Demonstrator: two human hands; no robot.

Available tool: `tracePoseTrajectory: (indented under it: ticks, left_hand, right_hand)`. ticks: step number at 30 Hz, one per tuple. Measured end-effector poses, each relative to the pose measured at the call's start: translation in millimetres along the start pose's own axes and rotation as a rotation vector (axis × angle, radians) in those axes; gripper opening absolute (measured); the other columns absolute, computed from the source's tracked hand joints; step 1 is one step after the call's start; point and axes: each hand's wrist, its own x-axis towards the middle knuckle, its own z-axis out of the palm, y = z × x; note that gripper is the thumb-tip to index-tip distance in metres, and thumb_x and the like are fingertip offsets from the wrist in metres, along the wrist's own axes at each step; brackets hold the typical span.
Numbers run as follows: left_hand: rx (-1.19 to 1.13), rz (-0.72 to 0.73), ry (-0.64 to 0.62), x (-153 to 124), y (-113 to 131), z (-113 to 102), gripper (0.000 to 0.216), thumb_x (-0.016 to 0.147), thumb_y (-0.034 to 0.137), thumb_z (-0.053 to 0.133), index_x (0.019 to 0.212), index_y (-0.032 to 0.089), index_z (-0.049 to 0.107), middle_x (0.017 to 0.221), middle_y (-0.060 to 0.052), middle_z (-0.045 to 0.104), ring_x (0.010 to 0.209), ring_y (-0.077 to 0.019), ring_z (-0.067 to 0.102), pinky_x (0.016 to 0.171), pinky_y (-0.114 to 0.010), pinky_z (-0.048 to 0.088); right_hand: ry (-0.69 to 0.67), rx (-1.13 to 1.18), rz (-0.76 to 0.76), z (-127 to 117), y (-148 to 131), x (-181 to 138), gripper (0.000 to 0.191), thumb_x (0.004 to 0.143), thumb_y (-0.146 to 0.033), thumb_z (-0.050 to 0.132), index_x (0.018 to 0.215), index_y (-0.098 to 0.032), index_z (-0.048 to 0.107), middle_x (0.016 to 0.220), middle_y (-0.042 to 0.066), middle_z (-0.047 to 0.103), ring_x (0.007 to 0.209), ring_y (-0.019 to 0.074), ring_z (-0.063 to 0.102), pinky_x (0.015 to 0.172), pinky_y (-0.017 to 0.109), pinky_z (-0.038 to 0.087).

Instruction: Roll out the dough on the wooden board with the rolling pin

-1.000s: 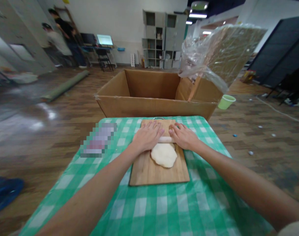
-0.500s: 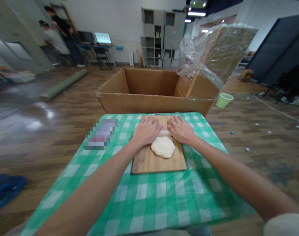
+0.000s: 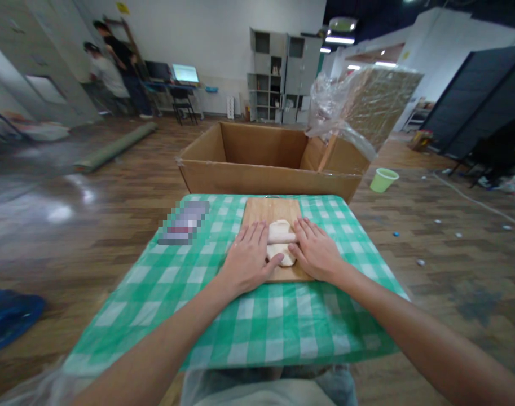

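Observation:
A wooden cutting board (image 3: pixel 271 211) lies on a green and white checked tablecloth (image 3: pixel 249 321). On it sits a flat piece of pale dough (image 3: pixel 278 230), with a thin pale rolling pin (image 3: pixel 281 239) lying across its middle. My left hand (image 3: pixel 249 257) rests flat on the pin's left end, fingers stretched out. My right hand (image 3: pixel 317 252) lies flat on the pin's right end, fingers stretched out too. Most of the pin is hidden under my palms.
A big open cardboard box (image 3: pixel 265 160) stands just beyond the table, with a plastic-wrapped slab (image 3: pixel 362 101) leaning from its right corner. A blurred-out item (image 3: pixel 183 223) lies on the cloth at left. A green cup (image 3: pixel 383 179) sits on the floor. Two people (image 3: pixel 111 70) stand far left.
Both hands have drawn the rolling pin toward me, from the far edge of the dough onto its middle. The camera view has shifted, so the board sits farther off.

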Motion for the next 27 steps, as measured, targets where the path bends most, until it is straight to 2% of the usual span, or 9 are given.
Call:
tracePoseTrajectory:
  ticks: [6, 11, 15, 18, 21, 23, 25, 27]
  left_hand:
    - [-0.027, 0.033, 0.003, -32, 15, -9, 0.093, 0.101, 0.066, 0.048, 0.166, 0.001, 0.032, 0.173, -0.024, 0.035, 0.164, -0.0384, 0.027, 0.135, -0.055, 0.022]
    - [-0.054, 0.043, 0.021, -51, 22, -18, 0.092, 0.098, 0.063, 0.055, 0.166, 0.006, 0.033, 0.170, -0.022, 0.041, 0.161, -0.0391, 0.033, 0.133, -0.055, 0.026]
    - [-0.063, 0.055, 0.022, -58, 27, -28, 0.082, 0.097, 0.061, 0.059, 0.159, 0.009, 0.044, 0.162, -0.021, 0.051, 0.153, -0.0394, 0.043, 0.129, -0.056, 0.032]
    - [-0.056, 0.014, 0.010, -51, 28, -33, 0.058, 0.100, 0.055, 0.057, 0.140, 0.014, 0.060, 0.144, -0.019, 0.063, 0.135, -0.0387, 0.055, 0.118, -0.056, 0.044]
    - [-0.089, -0.066, 0.004, -27, 23, -31, 0.036, 0.107, 0.045, 0.045, 0.117, 0.018, 0.067, 0.124, -0.015, 0.068, 0.120, -0.0339, 0.063, 0.105, -0.051, 0.053]
    - [-0.136, -0.188, 0.011, -3, 17, -25, 0.040, 0.111, 0.039, 0.034, 0.106, 0.019, 0.068, 0.119, -0.013, 0.068, 0.111, -0.0286, 0.068, 0.099, -0.044, 0.056]
    - [-0.147, -0.324, 0.001, 21, 11, -18, 0.045, 0.112, 0.034, 0.029, 0.102, 0.018, 0.070, 0.124, -0.013, 0.067, 0.103, -0.0252, 0.072, 0.093, -0.040, 0.057]
    - [-0.084, -0.407, -0.017, 39, 8, -11, 0.042, 0.110, 0.034, 0.033, 0.109, 0.015, 0.071, 0.132, -0.017, 0.066, 0.105, -0.0273, 0.073, 0.091, -0.041, 0.058]
  right_hand:
    - [0.053, -0.007, -0.026, -6, -19, -35, 0.087, 0.108, -0.062, 0.037, 0.167, 0.001, 0.030, 0.174, 0.026, 0.031, 0.163, 0.0398, 0.026, 0.133, 0.057, 0.022]
    - [0.069, -0.003, -0.007, -8, -32, -58, 0.091, 0.106, -0.067, 0.040, 0.167, 0.000, 0.031, 0.173, 0.026, 0.034, 0.162, 0.0421, 0.027, 0.132, 0.060, 0.024]
    - [0.076, 0.003, -0.013, -9, -43, -75, 0.096, 0.105, -0.070, 0.042, 0.168, 0.001, 0.029, 0.173, 0.027, 0.032, 0.163, 0.0430, 0.026, 0.131, 0.061, 0.024]
    - [0.083, 0.019, -0.013, -16, -48, -83, 0.095, 0.104, -0.068, 0.046, 0.167, 0.002, 0.030, 0.172, 0.028, 0.034, 0.162, 0.0440, 0.027, 0.130, 0.061, 0.026]
    - [0.046, 0.083, 0.000, -26, -43, -69, 0.075, 0.109, -0.060, 0.043, 0.157, -0.004, 0.048, 0.161, 0.026, 0.052, 0.152, 0.0397, 0.045, 0.125, 0.055, 0.035]
    - [-0.034, 0.146, 0.052, -33, -33, -44, 0.055, 0.114, -0.050, 0.032, 0.138, -0.013, 0.065, 0.140, 0.019, 0.069, 0.131, 0.0312, 0.063, 0.114, 0.046, 0.046]
    - [-0.111, 0.140, 0.152, -35, -21, -12, 0.058, 0.117, -0.037, 0.018, 0.120, -0.015, 0.072, 0.123, 0.017, 0.074, 0.113, 0.0261, 0.070, 0.101, 0.040, 0.052]
    - [-0.146, 0.013, 0.181, -34, -9, 18, 0.058, 0.116, -0.028, 0.016, 0.120, -0.011, 0.072, 0.124, 0.022, 0.072, 0.114, 0.0281, 0.068, 0.099, 0.041, 0.052]
